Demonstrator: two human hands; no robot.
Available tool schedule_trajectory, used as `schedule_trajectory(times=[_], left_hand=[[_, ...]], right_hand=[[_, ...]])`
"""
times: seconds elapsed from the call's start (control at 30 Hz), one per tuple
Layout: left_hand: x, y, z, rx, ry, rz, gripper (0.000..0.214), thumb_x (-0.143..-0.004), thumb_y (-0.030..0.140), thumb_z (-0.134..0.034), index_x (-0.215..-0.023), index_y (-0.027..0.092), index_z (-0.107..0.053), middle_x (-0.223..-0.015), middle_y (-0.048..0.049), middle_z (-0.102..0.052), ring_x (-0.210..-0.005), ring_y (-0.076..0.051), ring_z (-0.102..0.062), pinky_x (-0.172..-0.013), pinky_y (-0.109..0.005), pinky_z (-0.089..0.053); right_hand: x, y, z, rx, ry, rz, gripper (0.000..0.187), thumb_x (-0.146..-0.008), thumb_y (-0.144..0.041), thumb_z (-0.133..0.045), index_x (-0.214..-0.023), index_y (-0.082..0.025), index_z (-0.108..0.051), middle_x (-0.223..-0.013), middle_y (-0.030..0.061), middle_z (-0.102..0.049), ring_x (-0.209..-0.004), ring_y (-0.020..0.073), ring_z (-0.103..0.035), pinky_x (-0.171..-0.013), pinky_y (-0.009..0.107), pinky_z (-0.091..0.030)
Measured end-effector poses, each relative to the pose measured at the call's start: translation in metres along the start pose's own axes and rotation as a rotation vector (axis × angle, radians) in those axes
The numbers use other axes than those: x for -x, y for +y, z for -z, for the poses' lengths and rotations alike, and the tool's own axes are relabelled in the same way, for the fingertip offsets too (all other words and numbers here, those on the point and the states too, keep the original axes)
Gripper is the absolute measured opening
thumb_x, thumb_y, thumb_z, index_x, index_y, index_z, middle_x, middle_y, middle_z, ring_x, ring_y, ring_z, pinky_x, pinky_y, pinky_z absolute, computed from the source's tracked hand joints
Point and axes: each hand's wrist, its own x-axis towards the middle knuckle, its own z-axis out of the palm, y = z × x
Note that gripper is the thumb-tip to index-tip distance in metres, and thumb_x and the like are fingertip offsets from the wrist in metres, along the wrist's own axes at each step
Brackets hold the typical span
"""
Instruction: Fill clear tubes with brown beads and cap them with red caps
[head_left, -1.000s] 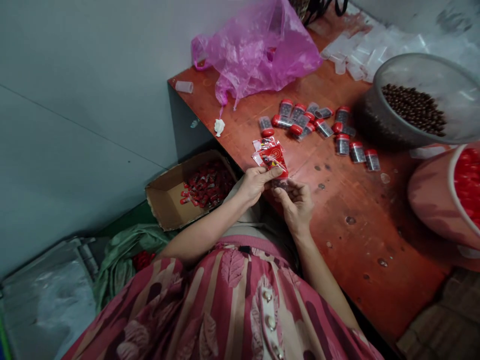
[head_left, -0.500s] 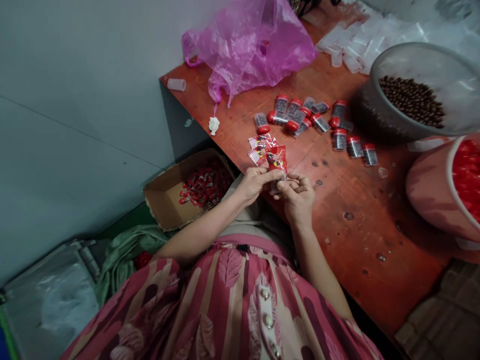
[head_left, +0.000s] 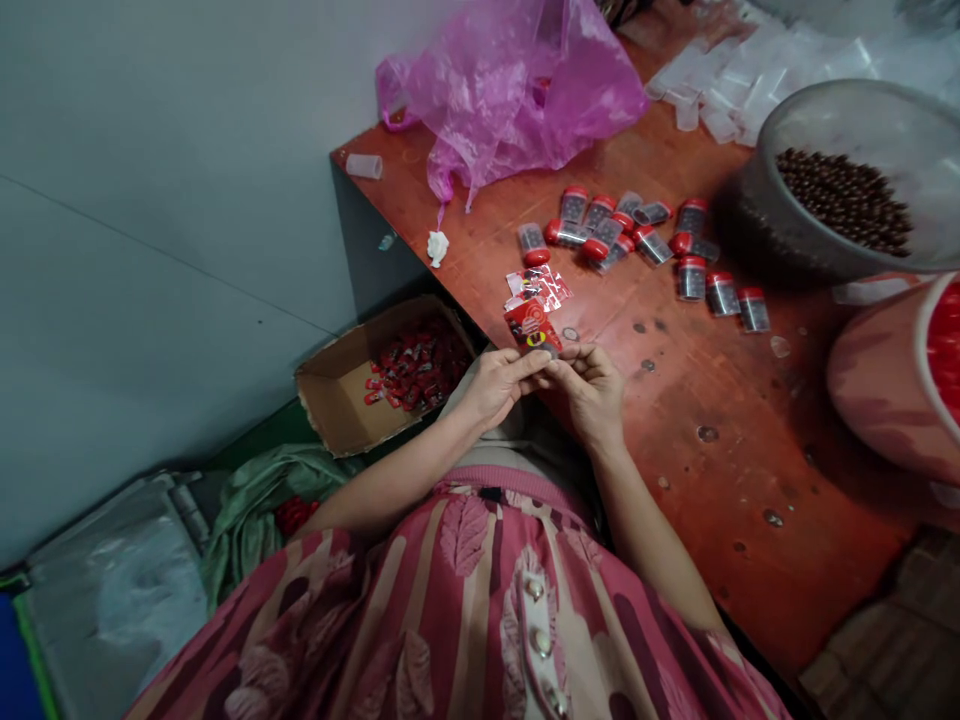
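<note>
A small red printed wrapper (head_left: 531, 325) with a yellow patch is held between my two hands, tilted to the left at the table's near edge. My left hand (head_left: 499, 388) pinches its lower part between thumb and fingers. At its lower right corner my right hand (head_left: 594, 395) is closed, its fingertips touching the left thumb. Whether something sits inside the wrapper is hidden by my fingers. Just beyond lie loose flat printed wrappers (head_left: 551, 288). Several clear little jars (head_left: 691, 280) with red caps and dark contents stand and lie further back.
A grey bowl (head_left: 780, 235) of brown balls and a pink tub (head_left: 874, 385) of red pieces stand at right. Clear cups (head_left: 772, 90) are heaped behind. A purple plastic bag (head_left: 517, 110) lies at the back. Below left, a cardboard box (head_left: 337, 395) holds red packets.
The wrapper in my hands has turned from upright to leaning left. My fingers have shifted down towards its lower end, and both hands have come closer together. The view has shifted slightly.
</note>
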Motion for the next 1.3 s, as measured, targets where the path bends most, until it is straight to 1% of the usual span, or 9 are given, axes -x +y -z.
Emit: schedule_trajectory(times=[0.17, 0.33, 0.4, 0.47, 0.57, 0.77, 1.07, 1.2, 1.3], left_hand=[[0.022, 0.006, 0.033, 0.074, 0.239, -0.048, 0.036, -0.069, 0.042, -0.081, -0.084, 0.013, -0.067, -0.093, -0.0106, -0.074, -0.083, -0.019, -0.072, -0.079, -0.03, -0.057], [0.032, 0.011, 0.064, -0.21, 0.506, 0.08, 0.046, -0.073, 0.055, -0.072, -0.086, 0.012, -0.068, -0.087, -0.0149, -0.073, -0.064, -0.021, -0.071, -0.053, -0.027, -0.054], [0.019, 0.016, 0.059, -0.433, 0.444, -0.12, 0.032, -0.073, 0.044, -0.076, -0.088, 0.015, -0.073, -0.091, -0.0107, -0.074, -0.074, -0.02, -0.072, -0.062, -0.026, -0.056], [-0.004, 0.024, 0.046, -0.656, 0.314, -0.414, 0.024, -0.071, 0.031, -0.079, -0.093, 0.022, -0.075, -0.109, -0.006, -0.073, -0.106, -0.021, -0.067, -0.092, -0.028, -0.052], [-0.045, 0.037, 0.028, -1.005, 0.114, -0.647, 0.031, -0.069, 0.019, -0.08, -0.099, 0.026, -0.075, -0.131, -0.0047, -0.064, -0.139, -0.025, -0.041, -0.12, -0.04, -0.02], [-0.087, 0.03, 0.028, -1.248, 0.097, -0.685, 0.015, -0.078, 0.018, -0.071, -0.09, 0.027, -0.075, -0.127, -0.0047, -0.066, -0.141, -0.027, -0.037, -0.121, -0.05, -0.008], [-0.073, 0.017, 0.023, -1.158, 0.137, -0.813, 0.015, -0.086, 0.022, -0.062, -0.092, 0.028, -0.075, -0.127, -0.0034, -0.066, -0.14, -0.023, -0.039, -0.12, -0.051, -0.013], [-0.046, 0.013, 0.011, -0.954, 0.051, -0.723, 0.02, -0.084, 0.027, -0.065, -0.102, 0.028, -0.074, -0.13, -0.0031, -0.064, -0.135, -0.021, -0.047, -0.118, -0.041, -0.027], [-0.035, 0.014, 0.008, -0.686, 0.076, -0.477, 0.034, -0.076, 0.038, -0.074, -0.107, 0.025, -0.073, -0.114, -0.005, -0.072, -0.111, -0.022, -0.064, -0.101, -0.033, -0.048]], right_hand=[[-0.002, -0.005, -0.008, -0.002, -0.079, -0.066, 0.035, -0.066, -0.035, -0.082, -0.086, -0.02, -0.058, -0.071, -0.0035, -0.068, -0.06, 0.0115, -0.066, -0.059, 0.025, -0.058], [-0.002, -0.008, 0.006, 0.094, -0.006, -0.022, 0.027, -0.073, -0.035, -0.075, -0.086, -0.019, -0.058, -0.063, -0.0045, -0.065, -0.054, 0.0114, -0.064, -0.052, 0.024, -0.056], [-0.003, -0.008, 0.009, 0.114, -0.005, -0.019, 0.025, -0.074, -0.036, -0.074, -0.085, -0.019, -0.058, -0.061, -0.0044, -0.064, -0.052, 0.011, -0.063, -0.051, 0.023, -0.054], [-0.004, -0.008, 0.009, 0.119, -0.019, -0.034, 0.026, -0.074, -0.036, -0.074, -0.085, -0.019, -0.059, -0.061, -0.0042, -0.064, -0.052, 0.0108, -0.063, -0.05, 0.022, -0.053], [-0.003, -0.007, 0.007, 0.127, -0.04, -0.078, 0.027, -0.073, -0.037, -0.074, -0.085, -0.019, -0.059, -0.061, -0.0042, -0.065, -0.051, 0.0107, -0.063, -0.048, 0.021, -0.052], [-0.006, -0.009, 0.017, 0.173, -0.058, -0.1, 0.027, -0.071, -0.039, -0.075, -0.081, -0.019, -0.059, -0.064, -0.0033, -0.065, -0.052, 0.0104, -0.062, -0.049, 0.021, -0.051], [-0.053, -0.006, 0.008, 0.082, 0.044, 0.001, 0.044, -0.068, -0.043, -0.078, -0.1, -0.022, -0.055, -0.092, 0.0, -0.068, -0.074, 0.0117, -0.065, -0.06, 0.023, -0.053], [-0.066, -0.011, 0.001, -0.013, 0.047, -0.009, 0.046, -0.064, -0.035, -0.08, -0.099, -0.022, -0.053, -0.069, -0.0072, -0.061, -0.058, 0.008, -0.057, -0.055, 0.02, -0.048], [-0.068, -0.02, 0.008, -0.016, -0.055, -0.025, 0.045, -0.063, -0.032, -0.079, -0.099, -0.022, -0.054, -0.064, -0.0089, -0.059, -0.053, 0.0075, -0.054, -0.053, 0.02, -0.045]])
